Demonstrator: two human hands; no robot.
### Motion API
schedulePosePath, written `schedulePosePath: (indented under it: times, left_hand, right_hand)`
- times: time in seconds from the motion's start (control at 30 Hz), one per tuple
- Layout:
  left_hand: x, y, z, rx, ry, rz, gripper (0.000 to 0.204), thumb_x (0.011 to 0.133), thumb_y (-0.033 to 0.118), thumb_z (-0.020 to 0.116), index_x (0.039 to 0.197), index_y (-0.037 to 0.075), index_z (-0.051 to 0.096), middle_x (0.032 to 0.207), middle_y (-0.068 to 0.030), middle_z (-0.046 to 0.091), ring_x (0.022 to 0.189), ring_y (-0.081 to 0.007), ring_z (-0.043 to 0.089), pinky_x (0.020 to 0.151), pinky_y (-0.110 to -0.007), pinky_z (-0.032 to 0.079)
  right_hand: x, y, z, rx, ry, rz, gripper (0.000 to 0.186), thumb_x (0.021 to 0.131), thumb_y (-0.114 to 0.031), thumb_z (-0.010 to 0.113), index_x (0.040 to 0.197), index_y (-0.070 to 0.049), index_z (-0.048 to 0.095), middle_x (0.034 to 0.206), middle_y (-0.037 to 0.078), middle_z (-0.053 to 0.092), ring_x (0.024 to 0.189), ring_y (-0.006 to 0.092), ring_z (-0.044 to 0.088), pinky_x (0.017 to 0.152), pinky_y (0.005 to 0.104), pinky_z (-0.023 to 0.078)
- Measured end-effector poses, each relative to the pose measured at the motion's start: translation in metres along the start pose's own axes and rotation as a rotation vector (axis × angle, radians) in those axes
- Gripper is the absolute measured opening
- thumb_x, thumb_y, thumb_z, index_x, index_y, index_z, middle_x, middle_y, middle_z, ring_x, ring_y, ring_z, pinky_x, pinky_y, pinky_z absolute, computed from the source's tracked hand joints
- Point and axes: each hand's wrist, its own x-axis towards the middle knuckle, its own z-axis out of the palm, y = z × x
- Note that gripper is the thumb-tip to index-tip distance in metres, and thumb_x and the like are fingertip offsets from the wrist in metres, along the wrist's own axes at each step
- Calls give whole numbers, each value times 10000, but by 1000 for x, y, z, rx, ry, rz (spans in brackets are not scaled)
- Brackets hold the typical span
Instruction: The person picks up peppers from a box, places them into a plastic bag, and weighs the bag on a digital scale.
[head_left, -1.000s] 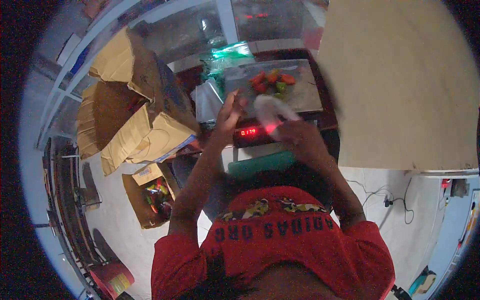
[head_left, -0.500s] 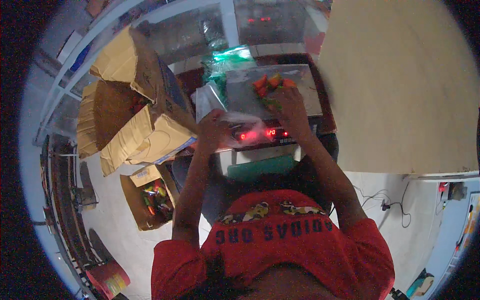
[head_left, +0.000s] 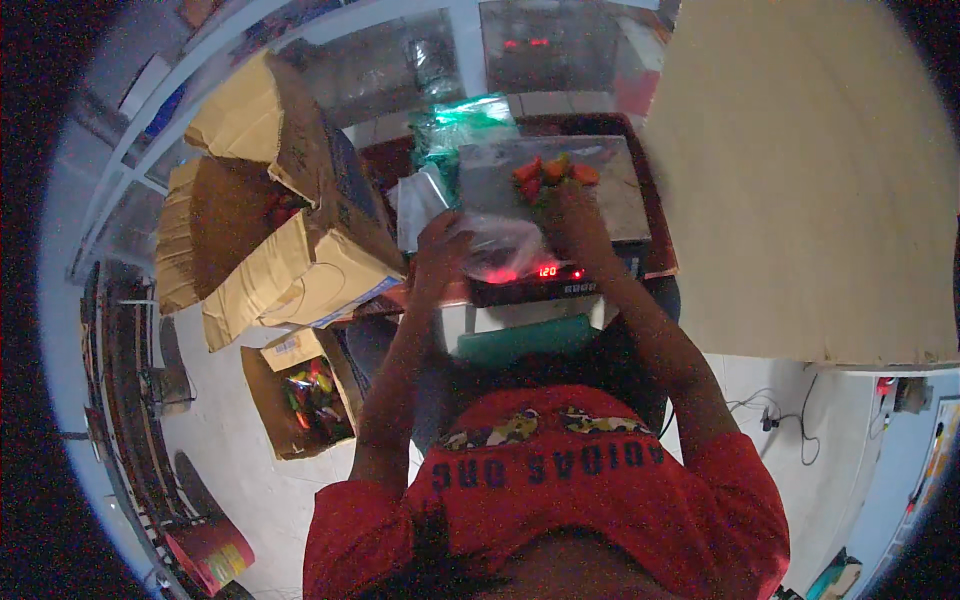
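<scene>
Entry: my left hand (head_left: 440, 250) now grips clear bag (head_left: 497, 243); right hand (head_left: 572, 215), curled, has reached peppers (head_left: 548, 172) just ahead

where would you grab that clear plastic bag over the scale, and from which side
Take the clear bag by its upper left rim, where the left hand already pinches it, coming from the person's side. The film is thin and sags limp toward the scale, so only a bunched edge gives a firm hold. That also leaves the mouth facing the peppers by the right hand.
</scene>
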Motion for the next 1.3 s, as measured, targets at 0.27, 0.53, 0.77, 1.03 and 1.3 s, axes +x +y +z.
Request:
schedulePosePath:
  times: [0.27, 0.53, 0.77, 1.03, 1.3]
  left_hand:
    - [31, 12, 38, 76, -107, -326, 382, 761, 180, 700, 1093, 9, 619, 996, -179, 669, 927, -267, 652, 764, -367, 518]
    - [26, -30, 51, 300, -47, -150, 376, 780, 249, 680, 1084, 33, 631, 1010, -163, 663, 950, -317, 639, 850, -388, 487]
    - [34, 6, 66, 485, -44, -199, 315, 784, 257, 660, 1050, 89, 650, 1043, -145, 647, 990, -327, 616, 881, -410, 478]
    - [25, -5, 55, 516, -52, -290, 334, 753, 237, 680, 1052, 104, 616, 1013, -138, 640, 951, -342, 610, 836, -437, 487]
    - [25, -4, 63, 450, 12, -195, 321, 772, 260, 681, 1058, 134, 609, 982, -138, 636, 942, -349, 603, 826, -460, 484]
  right_hand:
    - [35, 113, 7, 1190, 431, 630, 275, 842, -185, 622, 1045, -8, 567, 958, 150, 604, 897, 339, 594, 805, 392, 471]
    - [82, 88, 15, -83, -322, -97, 319, 844, -300, 588, 1080, -89, 627, 1031, 127, 617, 955, 324, 621, 796, 420, 503]
    - [90, 109, 32, -201, -447, -191, 289, 879, -349, 564, 998, -110, 674, 1016, 172, 624, 927, 349, 632, 762, 456, 517]
    - [113, 60, 11, -181, -643, -110, 299, 888, -344, 551, 956, -84, 682, 958, 172, 655, 888, 348, 650, 765, 441, 526]
    - [91, 106, 10, 154, -344, -53, 323, 796, -297, 678, 1033, -78, 661, 983, 148, 669, 920, 284, 653, 780, 416, 519]
